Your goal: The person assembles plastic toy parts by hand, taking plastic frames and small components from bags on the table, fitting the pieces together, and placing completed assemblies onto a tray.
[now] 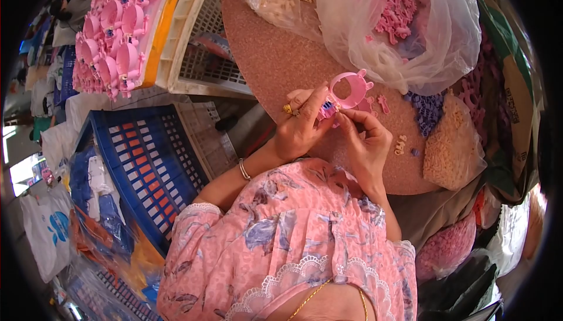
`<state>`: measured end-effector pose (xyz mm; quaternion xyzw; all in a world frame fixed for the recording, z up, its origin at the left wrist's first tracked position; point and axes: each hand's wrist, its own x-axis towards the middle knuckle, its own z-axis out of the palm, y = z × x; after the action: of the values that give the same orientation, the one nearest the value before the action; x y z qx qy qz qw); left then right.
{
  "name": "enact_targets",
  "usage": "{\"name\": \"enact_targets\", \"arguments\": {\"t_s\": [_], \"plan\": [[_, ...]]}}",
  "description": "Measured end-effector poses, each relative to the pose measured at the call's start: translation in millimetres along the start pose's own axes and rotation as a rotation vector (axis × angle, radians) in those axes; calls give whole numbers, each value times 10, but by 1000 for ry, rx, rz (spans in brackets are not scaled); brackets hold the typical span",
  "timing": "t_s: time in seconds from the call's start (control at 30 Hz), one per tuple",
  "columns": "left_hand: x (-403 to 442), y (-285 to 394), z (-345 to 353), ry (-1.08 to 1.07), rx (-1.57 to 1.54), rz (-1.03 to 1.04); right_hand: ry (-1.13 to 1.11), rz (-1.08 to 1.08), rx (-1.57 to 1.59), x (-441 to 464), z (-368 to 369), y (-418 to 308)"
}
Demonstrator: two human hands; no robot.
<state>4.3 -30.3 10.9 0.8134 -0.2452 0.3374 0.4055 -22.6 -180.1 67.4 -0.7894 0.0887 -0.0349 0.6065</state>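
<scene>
A pink plastic toy part (362, 82) with a round open ring, small ear-like knobs and a blue detail at its base is held between my hands above the round table (264, 45). My left hand (298, 126), wearing a gold ring, grips its base between thumb and fingers. The thumb and forefinger of my right hand (370, 140) pinch at the same base; any small piece between them is hidden. Just beyond my right hand lie small pink pieces (383, 104). Cream pieces (400, 145) and a small blue piece (415, 152) rest to its right.
A clear plastic bag (451, 45) holding pink pieces stands at the back, with blue pieces (427, 110) and a bag of cream pieces (448, 151) on the right. Leftward are rows of pink ring toys (111, 39), a white crate (185, 34) and a blue basket (158, 162).
</scene>
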Motion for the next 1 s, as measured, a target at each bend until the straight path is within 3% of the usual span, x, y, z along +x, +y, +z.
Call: {"name": "enact_targets", "arguments": {"t_s": [0.13, 0.23, 0.33, 0.43, 0.53, 0.73, 0.83, 1.0], "plan": [[10, -3, -37, -28, 16, 67, 24, -364, -374, 38, -69, -5], [61, 26, -48, -10, 30, 97, 75, -411, -395, 7, -17, -28], [98, 19, -61, 7, 45, 122, 76, 90, 30, -42, 55, -59], [94, 12, -67, 5, 6, 141, -38, 367, 398, 24, -16, -133], [82, 7, -32, 9, 46, 152, -69, 435, 477, 53, -25, -60], [20, -35, 3, -4, -66, 3, -9, 206, 330, 65, 55, 143], [-26, -5, -40, -63, -195, -188, -31, 83, 128, 108, -47, 74], [83, -1, -141, -42, -171, -213, 66, 62, 136, 114, -278, -55]]}}
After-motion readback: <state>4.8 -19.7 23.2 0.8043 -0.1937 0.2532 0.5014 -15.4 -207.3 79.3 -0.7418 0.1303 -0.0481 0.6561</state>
